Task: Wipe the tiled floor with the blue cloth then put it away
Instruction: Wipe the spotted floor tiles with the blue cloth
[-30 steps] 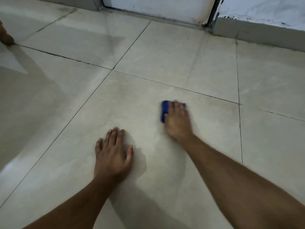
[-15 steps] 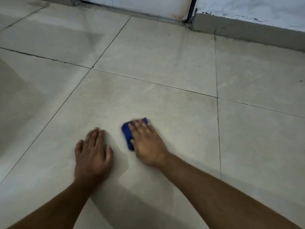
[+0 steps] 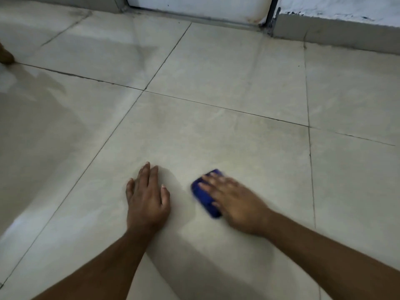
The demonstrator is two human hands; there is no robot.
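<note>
A folded blue cloth (image 3: 204,195) lies flat on the pale tiled floor (image 3: 216,137), and my right hand (image 3: 236,202) presses down on it with the fingers spread over its right half. The hand and cloth are motion-blurred. My left hand (image 3: 147,198) rests palm-down on the same tile a little to the left, fingers together, holding nothing. A narrow strip of bare tile separates the two hands.
A white door (image 3: 199,6) in a dark frame stands at the far edge, with a grey skirting and white wall (image 3: 337,24) to its right. A person's foot (image 3: 5,55) shows at the far left edge. Dark grout lines cross the floor.
My right hand slid the cloth toward me and leftward close to the left hand, then back to the right. The left hand stayed planted on the tile.
</note>
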